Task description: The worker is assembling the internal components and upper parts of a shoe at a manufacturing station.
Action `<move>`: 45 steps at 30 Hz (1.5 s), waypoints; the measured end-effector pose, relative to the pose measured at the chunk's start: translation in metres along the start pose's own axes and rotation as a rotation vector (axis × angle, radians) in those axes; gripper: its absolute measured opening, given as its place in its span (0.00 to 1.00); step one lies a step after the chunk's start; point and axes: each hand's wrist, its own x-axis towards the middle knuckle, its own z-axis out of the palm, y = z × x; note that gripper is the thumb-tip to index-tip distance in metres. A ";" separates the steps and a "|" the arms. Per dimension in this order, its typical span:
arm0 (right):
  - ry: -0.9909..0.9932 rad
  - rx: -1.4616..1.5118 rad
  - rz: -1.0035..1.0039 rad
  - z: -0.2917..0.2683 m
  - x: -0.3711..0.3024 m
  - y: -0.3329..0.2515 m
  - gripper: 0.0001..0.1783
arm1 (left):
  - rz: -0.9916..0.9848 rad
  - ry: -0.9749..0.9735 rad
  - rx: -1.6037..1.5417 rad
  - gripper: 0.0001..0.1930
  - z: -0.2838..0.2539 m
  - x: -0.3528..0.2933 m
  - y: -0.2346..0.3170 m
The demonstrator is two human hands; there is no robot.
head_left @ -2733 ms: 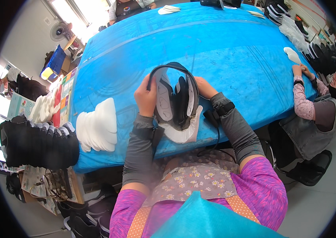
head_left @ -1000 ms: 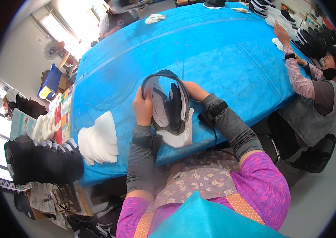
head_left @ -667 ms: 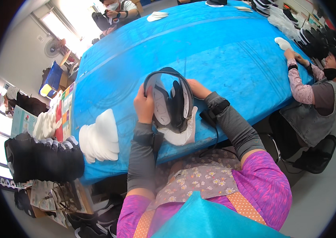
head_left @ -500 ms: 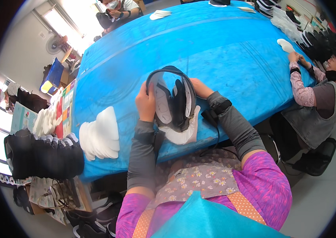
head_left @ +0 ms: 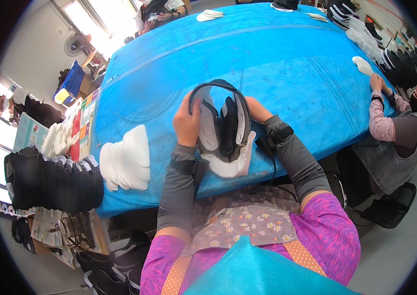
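Between my two hands, just above the near edge of the blue-covered table (head_left: 287, 88), is a black shoe upper (head_left: 228, 132), its opening spread so the pale lining shows. A rough white edge runs round its lower end. My left hand (head_left: 187, 120) is closed on its left side, the fingers partly hidden behind the black rim. On the opposite side my right hand (head_left: 258, 110) grips it, with most of its fingers out of sight behind the upper. A fanned stack of white insoles (head_left: 126, 160) lies to the left of my left forearm.
Black shoe uppers (head_left: 53, 182) stand in a row at the left edge. A co-worker (head_left: 398, 118) sits at the right, hands near white insoles (head_left: 362, 65). Another person (head_left: 162, 14) works at the far left. A dark cable (head_left: 269, 162) hangs by my right forearm.
The view has shifted slightly, so the table sits a little to the right. Both hands still hold the shoe upper, in nearly the same pose. The co-worker at the right has lowered their hands slightly.
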 end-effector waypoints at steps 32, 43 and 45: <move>-0.114 0.759 0.616 -0.016 0.005 -0.039 0.23 | -0.082 0.069 -0.160 0.12 -0.010 0.006 -0.002; -0.140 0.720 0.597 -0.013 0.005 -0.038 0.24 | 0.035 0.111 -0.117 0.13 -0.010 0.009 -0.004; -0.132 0.753 0.638 -0.012 0.006 -0.037 0.25 | 0.003 0.096 -0.131 0.14 -0.010 0.009 -0.002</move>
